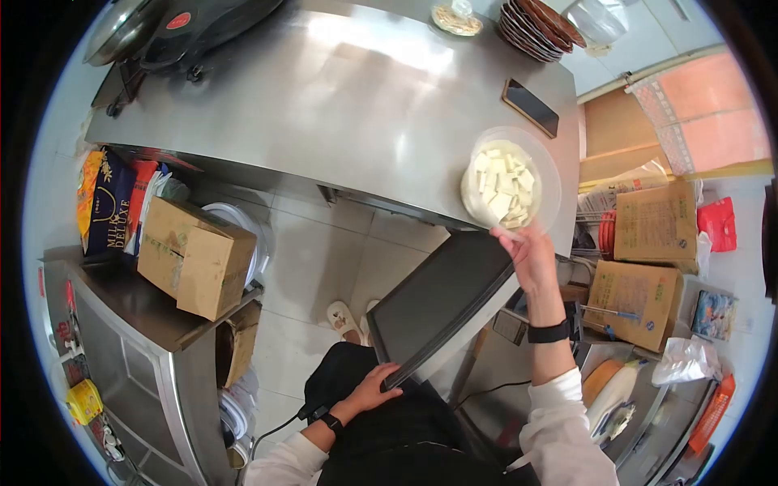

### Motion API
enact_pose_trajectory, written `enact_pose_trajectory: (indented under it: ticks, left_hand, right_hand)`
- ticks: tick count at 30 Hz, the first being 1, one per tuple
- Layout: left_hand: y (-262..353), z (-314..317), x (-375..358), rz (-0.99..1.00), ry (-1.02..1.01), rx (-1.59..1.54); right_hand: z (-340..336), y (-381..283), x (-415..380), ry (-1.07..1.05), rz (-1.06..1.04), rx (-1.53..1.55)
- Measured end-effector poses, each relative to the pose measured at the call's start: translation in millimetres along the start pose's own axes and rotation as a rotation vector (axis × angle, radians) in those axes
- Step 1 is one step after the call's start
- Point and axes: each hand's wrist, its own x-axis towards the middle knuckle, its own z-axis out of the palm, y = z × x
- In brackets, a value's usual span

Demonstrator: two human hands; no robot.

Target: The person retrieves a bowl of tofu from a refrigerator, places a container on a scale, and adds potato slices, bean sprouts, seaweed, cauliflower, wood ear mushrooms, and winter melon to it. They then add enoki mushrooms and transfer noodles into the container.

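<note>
A round translucent plastic tub [469, 193] filled with pale, cut block-like pieces [504, 180] in liquid stands near the right end of the steel counter. My right hand [532, 257] pinches the tub's near rim. Lower down, a dark-faced door with a light edge [442, 304] swings out from under the counter, beside my legs. The fingers of my left hand [371, 394] wrap over its near corner. Each wrist carries a black band. A clear round rim, perhaps a lid, shows at the tub's right side.
A phone [530, 108] lies behind the tub on the steel counter [324, 113]. Stacked dark wavy-edged dishes [535, 31] stand at the back. Cardboard boxes [197, 255] sit on a low cabinet at left, with more boxes [634, 302] on the right. A cable runs near my left wrist.
</note>
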Motion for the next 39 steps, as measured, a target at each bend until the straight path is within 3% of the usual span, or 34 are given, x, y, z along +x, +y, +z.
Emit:
enact_pose_trajectory:
  ticks: [8,11,12,14,15,18,19,24,26,28,29,30,33,35,36,37,39]
  left_hand:
    - [-1,-10,0,-0.021,0.039,-0.046]
    - [-2,-16,-4,-0.009,0.057,-0.041]
    - [-1,-18,-3,0.009,0.051,-0.012]
    - [-3,-25,-1,0.031,0.039,0.003]
    - [-4,-25,-1,0.034,0.012,0.025]
    - [-11,-23,1,0.065,-0.025,0.027]
    - [-15,-24,3,0.095,-0.037,0.039]
    - [-26,-17,8,0.166,-0.177,0.029]
    - [-36,-5,10,0.185,-0.192,0.021]
    - [-48,12,12,0.251,-0.17,0.084]
    - [-61,39,16,0.062,-0.297,-0.083]
    - [-76,64,24,-0.128,-0.414,-0.251]
    - [-67,41,21,0.121,-0.17,-0.065]
    - [-68,34,17,0.162,-0.107,-0.023]
    - [-70,28,15,0.165,-0.082,0.001]
    - [-70,27,13,0.17,-0.059,0.009]
    - [-66,31,13,0.173,-0.041,0.066]
  right_hand:
    - [-14,9,69,-0.003,-0.06,0.028]
    - [34,20,38,0.019,-0.099,0.13]
    - [42,44,24,0.017,-0.2,-0.027]
    - [79,84,-12,-0.154,-0.095,-0.082]
    - [98,106,-20,-0.201,0.064,-0.137]
    - [138,187,10,-0.15,0.385,-0.181]
    - [140,223,37,-0.142,0.348,-0.176]
    - [94,375,200,0.026,0.37,-0.072]
    - [72,405,249,0.107,0.365,-0.089]
    - [55,424,285,0.299,0.364,0.126]
    - [45,431,299,0.311,0.338,0.115]
    - [30,438,309,0.288,0.275,-0.01]
    - [-31,459,329,0.193,0.021,-0.68]
    - [-88,484,352,0.175,-0.038,-0.811]
    - [-85,478,337,0.09,-0.078,-0.888]
    - [-77,469,325,0.089,-0.071,-0.888]
    - [-47,438,278,0.179,0.315,-0.093]
